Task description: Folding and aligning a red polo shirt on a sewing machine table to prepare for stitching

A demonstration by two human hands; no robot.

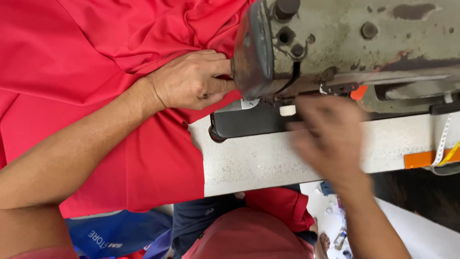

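While the left hand [191,80] presses the red cloth [96,72] flat, its fingers bunch together and pinch a fold just at the nine o'clock side of the sewing machine [345,43] head. The right hand [328,139] is blurred at five o'clock of the needle area; its fingers look spread and hold nothing I can make out. Judgement: good practice calls for keeping the fold taut and level, fingertips clear of the needle. The cloth lies across the table [268,158] from nine o'clock, its long axis running nine to three, the pinched edge pointing toward the machine at three o'clock.
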